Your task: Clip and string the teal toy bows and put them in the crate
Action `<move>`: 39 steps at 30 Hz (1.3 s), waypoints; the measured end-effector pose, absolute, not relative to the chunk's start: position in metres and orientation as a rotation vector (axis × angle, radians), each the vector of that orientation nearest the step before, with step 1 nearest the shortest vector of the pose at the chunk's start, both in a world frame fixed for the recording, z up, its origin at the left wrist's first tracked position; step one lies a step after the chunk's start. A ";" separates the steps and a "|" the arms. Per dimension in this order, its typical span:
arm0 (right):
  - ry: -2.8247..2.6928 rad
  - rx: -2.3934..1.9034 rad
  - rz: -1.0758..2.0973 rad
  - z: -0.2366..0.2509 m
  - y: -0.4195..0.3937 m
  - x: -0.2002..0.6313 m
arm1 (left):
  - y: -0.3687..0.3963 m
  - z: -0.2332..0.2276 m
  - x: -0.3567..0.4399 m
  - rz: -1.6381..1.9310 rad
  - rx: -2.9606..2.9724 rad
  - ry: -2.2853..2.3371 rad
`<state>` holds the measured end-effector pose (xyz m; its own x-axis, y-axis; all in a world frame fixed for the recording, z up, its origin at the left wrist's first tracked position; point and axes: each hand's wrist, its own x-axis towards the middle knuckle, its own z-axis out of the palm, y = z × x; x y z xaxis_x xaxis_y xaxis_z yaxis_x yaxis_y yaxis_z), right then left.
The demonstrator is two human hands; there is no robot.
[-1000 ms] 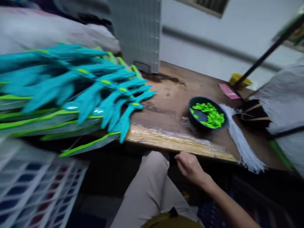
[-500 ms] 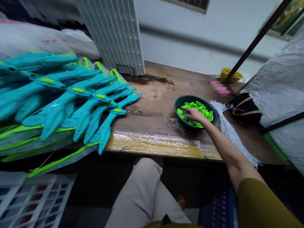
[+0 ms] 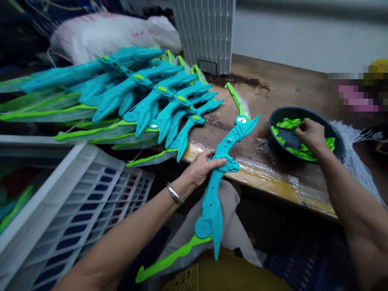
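My left hand (image 3: pixel 198 171) is closed round the middle of a teal toy bow (image 3: pixel 210 194) with bright green limbs. The bow is held slanting above my lap, its upper limb over the table and its lower limb close to my body. A dark round bowl (image 3: pixel 287 138) on the table holds small bright green plastic pieces (image 3: pixel 285 123). Inside that bowl is my right hand (image 3: pixel 313 135), fingers curled together among the pieces; whatever they grip is hidden. Left of the held bow, similar toy bows (image 3: pixel 142 87) lie in a pile, several with a green oval piece on the grip.
A bundle of white strings (image 3: pixel 353 141) lies right of the bowl. At lower left stands a white plastic crate (image 3: pixel 75 182) with teal and green parts inside. Behind the pile are a white sack (image 3: pixel 103 38) and an upright ribbed panel (image 3: pixel 206 32). Tape covers the table edge (image 3: pixel 266 178).
The view has swung left and down. My left hand, out of view before, now appears holding a toy bow. My right hand remains in the bowl, its fingers more curled.
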<state>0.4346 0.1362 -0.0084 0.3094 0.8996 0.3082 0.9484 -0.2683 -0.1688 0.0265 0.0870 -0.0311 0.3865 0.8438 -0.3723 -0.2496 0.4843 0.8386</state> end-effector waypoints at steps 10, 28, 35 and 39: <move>-1.878 -1.544 -0.027 -0.023 0.034 0.268 | 0.055 -0.062 0.007 0.892 0.598 0.874; -2.146 -1.339 -0.067 -0.062 0.006 0.155 | 0.049 -0.088 -0.004 1.025 0.558 0.741; -2.155 -1.367 -0.082 -0.062 0.017 0.157 | 0.053 -0.089 -0.006 1.015 0.592 0.755; -2.249 -1.330 -0.061 -0.060 0.020 0.158 | 0.055 -0.090 -0.004 1.034 0.642 0.788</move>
<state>0.1584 0.0204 -0.0597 -0.3810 0.8044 0.4558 0.8281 0.5162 -0.2187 -0.0043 0.0546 -0.0904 0.2929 0.9196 -0.2618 -0.4965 0.3803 0.7803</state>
